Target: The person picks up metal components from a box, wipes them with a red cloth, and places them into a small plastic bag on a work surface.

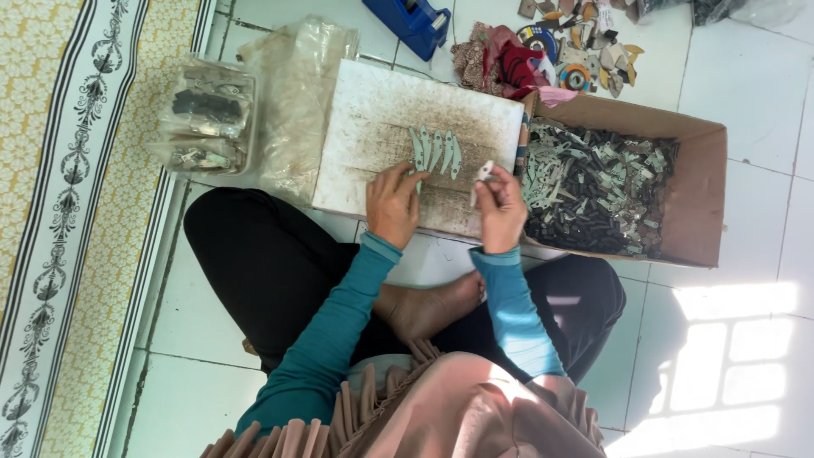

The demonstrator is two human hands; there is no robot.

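Observation:
I sit cross-legged on a tiled floor with a dirty white board in front of my knees. Several pale green, blade-shaped metal pieces lie side by side on it. My left hand rests on the board just below them, fingertips touching the nearest piece. My right hand pinches one small pale metal piece and holds it upright above the board's right edge.
A cardboard box full of similar small metal parts stands on the right. Clear plastic bags of parts lie on the left beside a patterned mat. A blue tape dispenser, red cloth and scattered bits lie beyond the board.

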